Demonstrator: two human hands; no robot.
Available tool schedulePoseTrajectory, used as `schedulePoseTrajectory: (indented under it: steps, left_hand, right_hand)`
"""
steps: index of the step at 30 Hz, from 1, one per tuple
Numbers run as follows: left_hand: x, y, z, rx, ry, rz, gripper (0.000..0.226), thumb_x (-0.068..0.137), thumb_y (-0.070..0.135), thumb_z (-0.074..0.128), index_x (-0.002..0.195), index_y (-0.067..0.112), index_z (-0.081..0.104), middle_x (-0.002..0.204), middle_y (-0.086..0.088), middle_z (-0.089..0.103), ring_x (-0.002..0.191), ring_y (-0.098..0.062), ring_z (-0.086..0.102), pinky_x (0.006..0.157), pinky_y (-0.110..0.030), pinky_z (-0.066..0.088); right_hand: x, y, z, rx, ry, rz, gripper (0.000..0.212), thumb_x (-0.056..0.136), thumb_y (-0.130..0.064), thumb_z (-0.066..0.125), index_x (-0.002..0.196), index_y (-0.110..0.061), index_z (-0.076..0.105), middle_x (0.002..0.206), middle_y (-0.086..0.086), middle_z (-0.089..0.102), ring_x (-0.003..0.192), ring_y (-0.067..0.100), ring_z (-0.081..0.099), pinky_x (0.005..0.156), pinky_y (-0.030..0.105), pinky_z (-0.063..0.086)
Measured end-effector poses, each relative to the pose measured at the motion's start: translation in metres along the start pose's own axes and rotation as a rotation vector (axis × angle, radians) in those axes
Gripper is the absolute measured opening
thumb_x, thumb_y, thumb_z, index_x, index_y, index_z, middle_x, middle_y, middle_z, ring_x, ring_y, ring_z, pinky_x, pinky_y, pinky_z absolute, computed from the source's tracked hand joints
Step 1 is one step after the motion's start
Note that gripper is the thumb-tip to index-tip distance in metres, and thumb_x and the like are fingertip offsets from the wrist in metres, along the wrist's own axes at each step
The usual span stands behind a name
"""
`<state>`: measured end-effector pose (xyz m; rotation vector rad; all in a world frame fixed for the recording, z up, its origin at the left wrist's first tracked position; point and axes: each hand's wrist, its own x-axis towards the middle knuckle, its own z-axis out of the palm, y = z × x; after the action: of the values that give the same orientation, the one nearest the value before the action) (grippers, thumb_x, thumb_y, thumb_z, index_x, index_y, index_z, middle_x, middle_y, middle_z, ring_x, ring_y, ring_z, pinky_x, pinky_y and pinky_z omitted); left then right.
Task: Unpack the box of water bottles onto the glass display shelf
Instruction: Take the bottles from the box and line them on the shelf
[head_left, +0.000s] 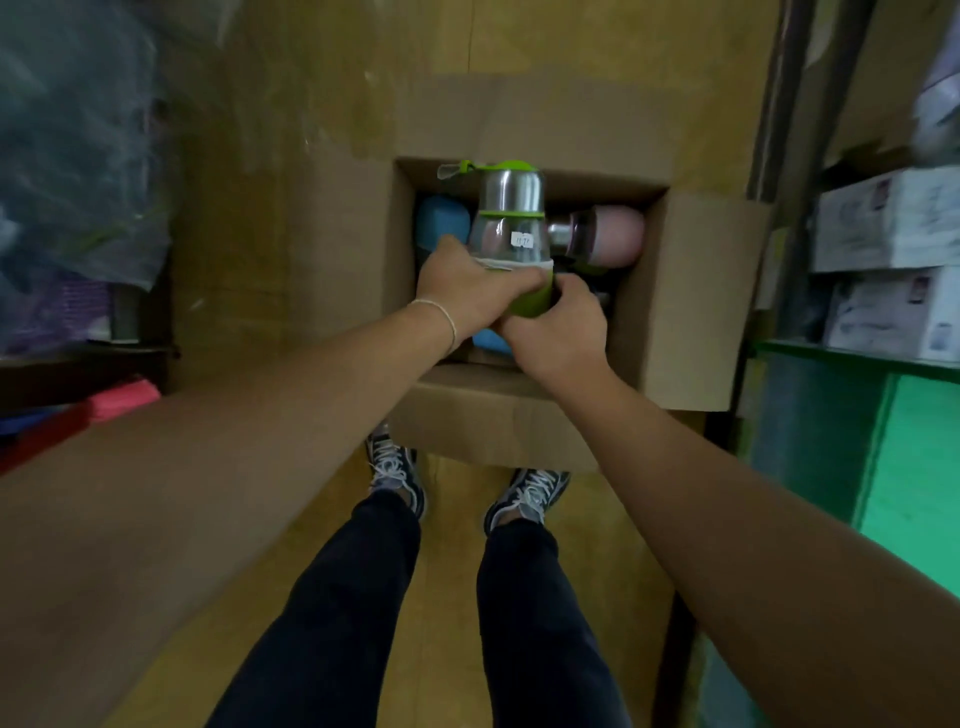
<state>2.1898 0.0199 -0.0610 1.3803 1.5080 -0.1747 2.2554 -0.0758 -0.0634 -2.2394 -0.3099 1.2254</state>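
Note:
An open cardboard box (685, 291) sits on the floor in front of my feet. Above its opening I hold a clear bottle with a green lid, steel collar and green base (511, 223). My left hand (467, 291) grips the bottle's lower body from the left. My right hand (558, 322) wraps around its green base from the right. Inside the box lie a pink bottle (608, 239) at the right and blue bottles (441, 218) at the left, partly hidden by my hands.
A green shelf unit (893, 415) with white boxes (888, 223) stands at the right. Plastic-wrapped goods (78, 156) and a dark shelf with red and pink items (119, 400) are at the left. Yellow-brown floor runs between them.

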Motion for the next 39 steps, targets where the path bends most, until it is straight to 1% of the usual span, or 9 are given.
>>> schedulePoseTrajectory:
  steps: [3, 5, 8, 12, 15, 20, 27, 32, 39]
  left_hand:
    - [-0.058, 0.047, -0.028, -0.014, 0.025, 0.067, 0.068, 0.059, 0.046, 0.089, 0.105, 0.019, 0.048, 0.101, 0.002, 0.063, 0.088, -0.017, 0.067, 0.069, -0.035, 0.059]
    - [-0.098, 0.080, -0.047, -0.010, 0.054, 0.134, 0.069, 0.060, 0.046, 0.090, 0.108, 0.016, 0.051, 0.098, 0.005, 0.063, 0.082, -0.006, 0.063, 0.061, -0.017, 0.052]
    - [-0.154, 0.126, -0.074, -0.023, 0.077, 0.222, 0.070, 0.055, 0.048, 0.091, 0.108, 0.017, 0.055, 0.094, 0.009, 0.065, 0.077, 0.005, 0.058, 0.048, -0.003, 0.040]
    - [-0.220, 0.185, -0.108, -0.022, 0.118, 0.372, 0.079, 0.043, 0.062, 0.086, 0.103, 0.020, 0.056, 0.095, 0.007, 0.067, 0.086, -0.006, 0.066, 0.073, -0.024, 0.057]
    - [-0.266, 0.228, -0.133, -0.053, 0.138, 0.500, 0.079, 0.041, 0.063, 0.085, 0.099, 0.022, 0.049, 0.098, 0.004, 0.064, 0.089, -0.011, 0.065, 0.080, -0.036, 0.058]
    - [-0.341, 0.287, -0.173, -0.041, 0.145, 0.715, 0.075, 0.052, 0.056, 0.088, 0.103, 0.014, 0.052, 0.096, 0.004, 0.062, 0.086, -0.009, 0.062, 0.062, -0.017, 0.048]
    - [-0.429, 0.338, -0.221, -0.079, 0.046, 1.012, 0.074, 0.053, 0.057, 0.090, 0.106, 0.016, 0.056, 0.090, 0.011, 0.062, 0.078, 0.005, 0.059, 0.051, -0.002, 0.041]
    - [-0.489, 0.365, -0.244, -0.029, 0.013, 1.232, 0.084, 0.048, 0.064, 0.087, 0.106, 0.015, 0.052, 0.096, 0.004, 0.062, 0.086, -0.007, 0.061, 0.069, -0.024, 0.054]
    - [-0.561, 0.387, -0.232, -0.063, -0.124, 1.419, 0.081, 0.048, 0.062, 0.089, 0.101, 0.015, 0.050, 0.087, 0.009, 0.059, 0.078, -0.002, 0.059, 0.068, -0.022, 0.054]
  right_hand:
    - [-0.048, -0.040, -0.044, 0.029, 0.019, -0.059, 0.052, 0.067, -0.034, 0.083, 0.108, -0.024, 0.053, 0.112, 0.001, 0.063, 0.092, 0.015, 0.062, 0.067, 0.023, 0.047]
    - [-0.081, -0.068, -0.074, 0.039, 0.048, -0.100, 0.048, 0.068, -0.030, 0.082, 0.105, -0.024, 0.052, 0.107, -0.002, 0.062, 0.087, 0.012, 0.061, 0.062, 0.021, 0.046]
    - [-0.133, -0.109, -0.115, 0.059, 0.099, -0.159, 0.052, 0.068, -0.030, 0.078, 0.113, -0.019, 0.055, 0.107, -0.001, 0.065, 0.093, 0.017, 0.063, 0.074, 0.036, 0.056]
    - [-0.198, -0.164, -0.166, 0.115, 0.191, -0.247, 0.040, 0.072, -0.031, 0.076, 0.105, -0.023, 0.055, 0.095, -0.008, 0.064, 0.083, 0.007, 0.062, 0.062, 0.023, 0.049]
    - [-0.239, -0.202, -0.199, 0.108, 0.275, -0.283, 0.052, 0.067, -0.038, 0.074, 0.113, -0.020, 0.055, 0.104, 0.000, 0.064, 0.091, 0.017, 0.063, 0.070, 0.032, 0.052]
    - [-0.309, -0.257, -0.241, 0.138, 0.448, -0.400, 0.070, 0.053, -0.056, 0.077, 0.112, -0.021, 0.058, 0.105, -0.002, 0.066, 0.092, 0.015, 0.065, 0.074, 0.040, 0.057]
    - [-0.408, -0.305, -0.288, 0.136, 0.693, -0.506, 0.056, 0.067, -0.043, 0.082, 0.113, -0.022, 0.058, 0.102, -0.009, 0.063, 0.086, 0.009, 0.060, 0.066, 0.023, 0.047]
    - [-0.469, -0.323, -0.309, 0.179, 0.863, -0.526, 0.048, 0.069, -0.039, 0.084, 0.104, -0.022, 0.057, 0.099, -0.006, 0.065, 0.087, 0.012, 0.062, 0.066, 0.028, 0.050]
    - [-0.545, -0.316, -0.336, 0.198, 1.105, -0.490, 0.059, 0.068, -0.041, 0.086, 0.114, -0.015, 0.058, 0.101, -0.004, 0.063, 0.087, 0.014, 0.059, 0.063, 0.020, 0.043]
